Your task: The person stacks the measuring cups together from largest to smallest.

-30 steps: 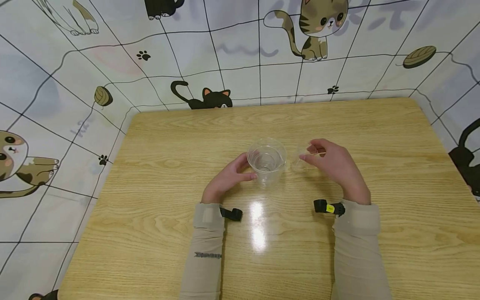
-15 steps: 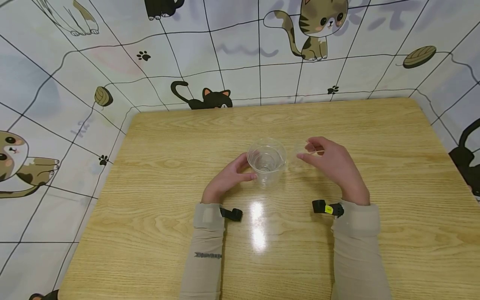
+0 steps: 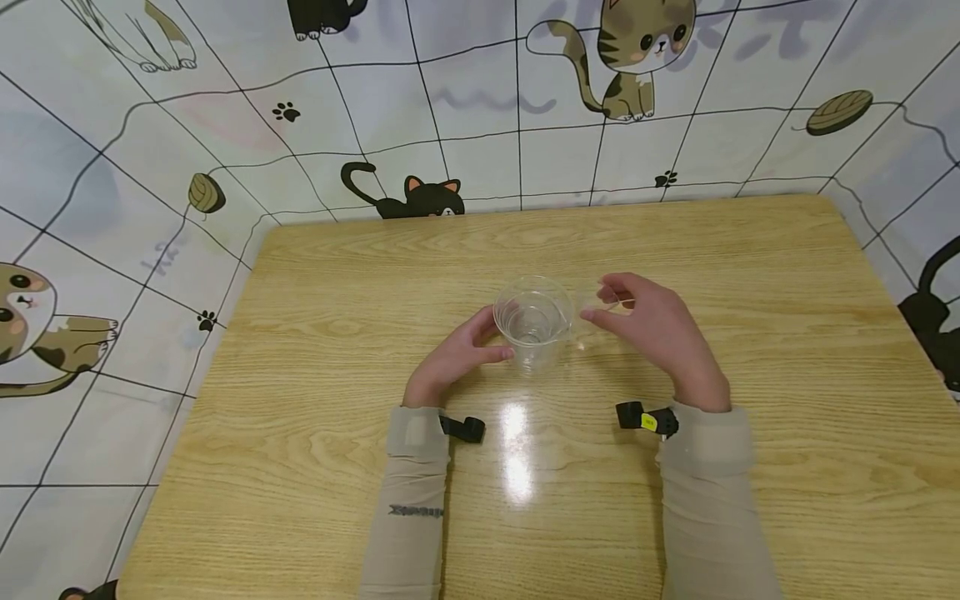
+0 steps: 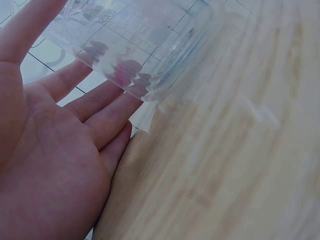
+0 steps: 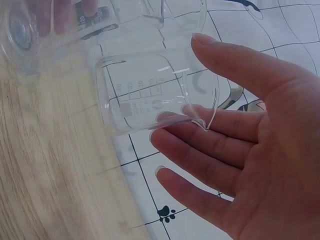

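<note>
My left hand (image 3: 461, 354) holds a larger clear beaker (image 3: 534, 321) from its left side, thumb at the near side and fingers behind. The beaker stands upright on the table, with several concentric rings showing inside its rim. In the right wrist view, dark printed markings show on its wall. My right hand (image 3: 652, 321) pinches a small glass beaker (image 5: 142, 95) between thumb and fingers near its spouted rim. Graduation marks and a 50 ml print show on this one. It stays upright, just right of the larger beaker, and is very faint in the head view.
Under both hands lies a light wood table (image 3: 300, 350). Behind it and at both sides rises a white gridded wall covering (image 3: 480, 100) with cat drawings. A black strap (image 3: 465, 429) sits at the left wrist and another strap (image 3: 647, 418) at the right.
My right hand has moved a little left with the small beaker, bringing it close to the larger one. The left hand and the larger beaker have stayed in place.
</note>
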Demonstrator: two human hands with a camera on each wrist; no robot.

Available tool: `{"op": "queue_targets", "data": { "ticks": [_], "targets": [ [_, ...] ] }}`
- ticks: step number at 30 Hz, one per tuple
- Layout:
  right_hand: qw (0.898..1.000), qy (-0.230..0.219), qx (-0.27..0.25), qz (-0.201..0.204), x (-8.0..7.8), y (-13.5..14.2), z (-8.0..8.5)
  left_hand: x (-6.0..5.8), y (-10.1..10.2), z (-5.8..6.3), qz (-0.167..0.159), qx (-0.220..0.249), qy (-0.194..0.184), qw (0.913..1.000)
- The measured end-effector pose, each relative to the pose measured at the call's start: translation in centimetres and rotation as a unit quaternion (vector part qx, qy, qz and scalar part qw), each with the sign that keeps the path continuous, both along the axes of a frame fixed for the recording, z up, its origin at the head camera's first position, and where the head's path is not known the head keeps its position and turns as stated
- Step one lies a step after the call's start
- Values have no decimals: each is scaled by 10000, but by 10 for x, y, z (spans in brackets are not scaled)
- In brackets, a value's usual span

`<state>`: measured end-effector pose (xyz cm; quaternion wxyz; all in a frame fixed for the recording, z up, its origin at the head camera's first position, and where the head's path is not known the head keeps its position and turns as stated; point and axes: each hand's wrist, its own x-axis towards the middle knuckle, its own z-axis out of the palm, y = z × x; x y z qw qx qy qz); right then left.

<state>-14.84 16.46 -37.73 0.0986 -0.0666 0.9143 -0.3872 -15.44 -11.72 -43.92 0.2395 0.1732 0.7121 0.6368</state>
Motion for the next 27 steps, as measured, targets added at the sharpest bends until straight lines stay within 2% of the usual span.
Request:
{"op": "queue_targets", "data": {
  "ticks": [13, 15, 19, 22, 27],
  "targets": [
    [9997, 171, 138, 62, 3, -5, 4, -1, 0, -1, -29, 60, 12, 10000],
    [9996, 182, 182, 63, 3, -5, 5, -3, 0, -7, -6, 43, 30, 10000],
    [9995, 204, 249, 68, 3, -5, 6, -3, -1, -8, 13, 96, -7, 10000],
    [9994, 232, 247, 54, 4, -6, 7, 0, 0, -1, -7, 142, -45, 9999],
    [9993, 268, 243, 33, 5, -6, 8, 1, 0, 1, -34, 117, -41, 9999]
  ]
}}
